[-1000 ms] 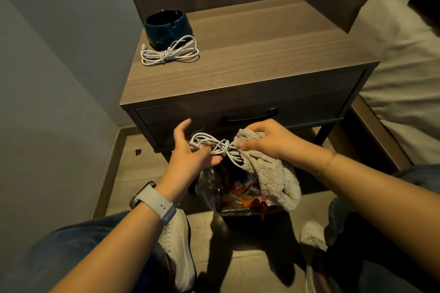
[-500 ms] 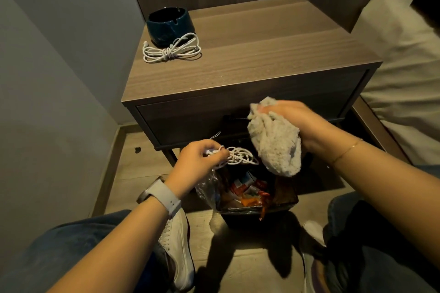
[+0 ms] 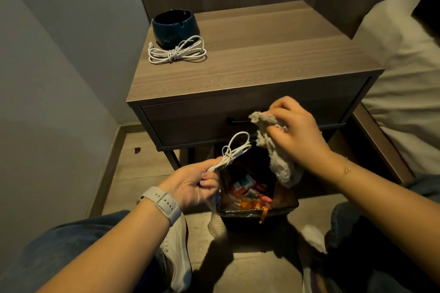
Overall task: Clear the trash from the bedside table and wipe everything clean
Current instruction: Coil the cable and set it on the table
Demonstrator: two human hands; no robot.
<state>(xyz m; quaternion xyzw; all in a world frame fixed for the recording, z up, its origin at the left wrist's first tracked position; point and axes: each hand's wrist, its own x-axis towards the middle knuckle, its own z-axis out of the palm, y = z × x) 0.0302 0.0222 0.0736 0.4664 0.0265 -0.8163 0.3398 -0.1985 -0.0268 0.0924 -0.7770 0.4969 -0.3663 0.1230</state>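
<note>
My left hand grips a bundled white cable by one end, its loops sticking up to the right, in front of the bedside table's drawer. My right hand clutches a fluffy beige cloth that hangs down over the trash bin. The bin stands on the floor below both hands and holds colourful wrappers. On the wooden bedside table a second tied white cable lies at the back left, touching the front of a dark blue ashtray.
A grey wall runs along the left. A bed with a light sheet lies to the right of the table. My knees and white shoes flank the bin on the wooden floor. The drawer has a dark handle.
My left hand turned and raised the cable, so its loops now point up. My right hand shifted a little right with the cloth, apart from the cable it touched a second ago.
</note>
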